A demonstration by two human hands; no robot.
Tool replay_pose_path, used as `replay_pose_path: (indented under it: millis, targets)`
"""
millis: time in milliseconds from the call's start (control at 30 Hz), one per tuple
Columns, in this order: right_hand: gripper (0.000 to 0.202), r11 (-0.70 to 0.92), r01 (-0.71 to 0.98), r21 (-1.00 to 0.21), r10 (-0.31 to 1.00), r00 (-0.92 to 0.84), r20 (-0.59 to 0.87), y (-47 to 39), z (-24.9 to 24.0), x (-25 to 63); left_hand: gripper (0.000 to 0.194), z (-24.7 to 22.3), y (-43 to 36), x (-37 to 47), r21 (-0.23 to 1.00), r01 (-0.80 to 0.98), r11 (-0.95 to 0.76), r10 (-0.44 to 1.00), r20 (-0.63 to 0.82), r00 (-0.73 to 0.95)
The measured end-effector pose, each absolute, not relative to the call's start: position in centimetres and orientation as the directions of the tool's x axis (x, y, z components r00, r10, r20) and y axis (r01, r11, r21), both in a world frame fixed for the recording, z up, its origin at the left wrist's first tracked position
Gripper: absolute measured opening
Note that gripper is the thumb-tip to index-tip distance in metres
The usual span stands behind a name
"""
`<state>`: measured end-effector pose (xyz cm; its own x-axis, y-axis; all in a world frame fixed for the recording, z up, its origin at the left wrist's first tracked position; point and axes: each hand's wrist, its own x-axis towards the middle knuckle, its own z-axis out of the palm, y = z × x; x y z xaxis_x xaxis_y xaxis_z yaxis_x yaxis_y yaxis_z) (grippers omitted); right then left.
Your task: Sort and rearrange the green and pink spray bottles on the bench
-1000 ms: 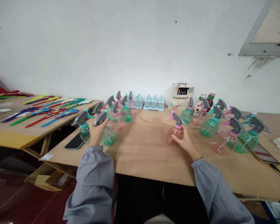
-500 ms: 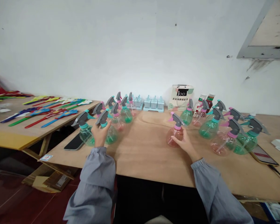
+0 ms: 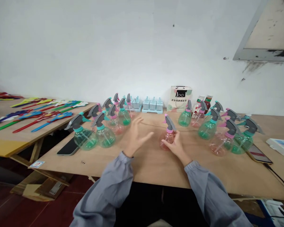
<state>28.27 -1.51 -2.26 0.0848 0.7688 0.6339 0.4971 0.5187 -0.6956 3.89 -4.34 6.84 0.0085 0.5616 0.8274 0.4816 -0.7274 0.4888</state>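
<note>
A pink spray bottle (image 3: 165, 137) with a grey trigger head and pink collar stands on the table in front of me. My right hand (image 3: 175, 145) grips its round body from the right, thumb across the front. To its left, my left hand (image 3: 137, 136) holds nothing, thumb and fingers spread apart above the table. Nearest on that side is a green spray bottle (image 3: 105, 137) with a teal collar, beside another green spray bottle (image 3: 85, 140). Several more pink and green bottles stand behind them. A second group, with a pink spray bottle (image 3: 220, 145) in front, stands at the right.
Black phone (image 3: 68, 148) lies at the left, another phone (image 3: 260, 153) with a cable at the right. Blue popsicle molds (image 3: 152, 105) and a printed paper box (image 3: 179, 99) stand along the wall. Colourful hand-shaped plastic strips (image 3: 44, 118) cover the neighbouring table.
My left hand has left the green spray bottle at the left and moved right, toward the pink bottle. The right hand still holds the pink bottle; the view has shifted slightly.
</note>
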Motion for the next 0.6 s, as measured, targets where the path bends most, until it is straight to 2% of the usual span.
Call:
replay_pose_path:
  millis: [67,100,200,300,333,400,467,533,600]
  targets:
    - [0.085,0.53,0.54,-0.654,0.755,0.05,0.654,-1.9,-2.5,27.1,0.089,6.6,-3.9,8.3,0.672,0.326,-0.665,0.723,0.689,0.054]
    - [0.081,0.535,0.567,-0.626,0.749,0.025,0.662,-2.3,-2.5,26.7,0.094,6.4,-3.6,10.0,0.749,0.233,-0.62,0.778,0.626,0.06]
    - [0.079,0.575,0.62,-0.533,0.729,-0.094,0.678,-3.2,-2.1,26.3,0.081,6.1,-2.5,13.0,0.865,-0.031,-0.501,0.864,0.502,0.037]
    - [0.088,0.635,0.61,-0.474,0.685,-0.161,0.71,-2.9,-0.9,27.7,0.058,6.1,-1.5,13.1,0.891,-0.143,-0.43,0.902,0.429,-0.042]
    - [0.086,0.631,0.612,-0.476,0.669,-0.118,0.734,-2.3,-0.2,28.6,0.053,6.1,-1.3,12.7,0.893,-0.147,-0.425,0.905,0.419,-0.071]
    - [0.073,0.563,0.638,-0.526,0.622,0.093,0.778,0.0,1.3,30.8,0.047,6.4,-1.0,11.6,0.892,-0.14,-0.431,0.902,0.419,-0.103]
    - [0.071,0.467,0.673,-0.573,0.552,0.285,0.784,3.2,2.9,33.3,0.045,6.8,-1.0,10.3,0.894,-0.162,-0.418,0.908,0.41,-0.084]
    - [0.077,0.384,0.716,-0.583,0.515,0.359,0.779,6.7,4.1,35.7,0.047,7.3,-1.1,9.1,0.91,-0.212,-0.356,0.934,0.353,-0.049]
    - [0.086,0.296,0.757,-0.582,0.539,0.371,0.756,9.6,4.6,37.6,0.048,7.7,-1.1,8.0,0.917,-0.269,-0.296,0.953,0.301,-0.022]
